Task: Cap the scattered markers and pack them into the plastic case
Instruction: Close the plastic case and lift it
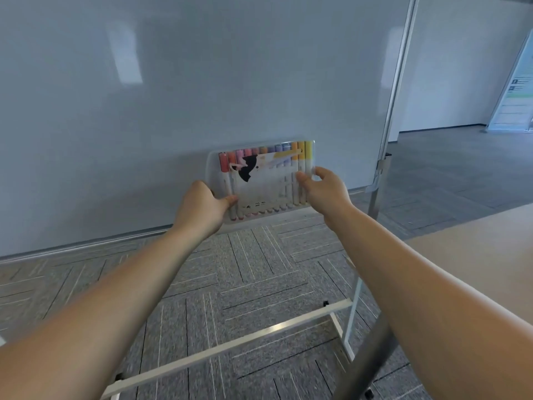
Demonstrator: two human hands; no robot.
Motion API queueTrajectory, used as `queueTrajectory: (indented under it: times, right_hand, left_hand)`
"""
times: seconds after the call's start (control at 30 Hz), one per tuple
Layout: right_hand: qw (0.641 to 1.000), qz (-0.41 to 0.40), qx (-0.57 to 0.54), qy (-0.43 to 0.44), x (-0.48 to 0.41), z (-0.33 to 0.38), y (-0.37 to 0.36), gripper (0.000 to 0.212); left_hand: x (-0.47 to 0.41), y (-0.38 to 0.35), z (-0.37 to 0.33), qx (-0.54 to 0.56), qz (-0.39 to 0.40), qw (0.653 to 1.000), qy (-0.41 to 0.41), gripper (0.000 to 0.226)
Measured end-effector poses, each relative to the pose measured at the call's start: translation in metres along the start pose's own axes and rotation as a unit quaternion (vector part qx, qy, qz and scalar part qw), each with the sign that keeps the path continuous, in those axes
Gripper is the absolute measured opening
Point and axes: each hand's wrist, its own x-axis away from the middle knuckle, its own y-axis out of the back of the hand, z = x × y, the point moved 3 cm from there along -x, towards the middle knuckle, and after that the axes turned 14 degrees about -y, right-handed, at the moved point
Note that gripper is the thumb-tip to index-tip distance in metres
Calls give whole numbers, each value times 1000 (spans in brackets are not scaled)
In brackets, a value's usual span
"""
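Observation:
A clear plastic case (261,192) is held up in front of a whiteboard, its lid facing me. Inside it lies a row of capped markers (301,153) in red, pink, purple, orange and yellow, under a printed insert. My left hand (202,209) grips the case's lower left corner, thumb on the front. My right hand (323,187) pinches the case's right edge between thumb and fingers. No loose markers are in view.
A large whiteboard (202,82) on a metal stand fills the view ahead; its base bar (230,346) crosses the grey carpet below my arms. The stand's upright post (375,197) is at the right. A beige table edge (476,241) lies to the right.

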Motion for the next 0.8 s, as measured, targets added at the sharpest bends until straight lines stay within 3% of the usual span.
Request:
queueTrajectory:
  times: [0.17, 0.6, 0.8]
  right_hand:
    - [1000, 0, -11, -6, -14, -11, -9, 56]
    - [999, -26, 32, -5, -31, -30, -18, 53]
    - [998, -31, 48, -11, -26, -31, -18, 41]
  left_hand:
    - [-2, -12, 9, 29, -1, 1000, -3, 41]
    - [-7, -22, 17, -17, -18, 1000, -8, 43]
    - [-3, -23, 20, 4, -25, 1000, 4, 47]
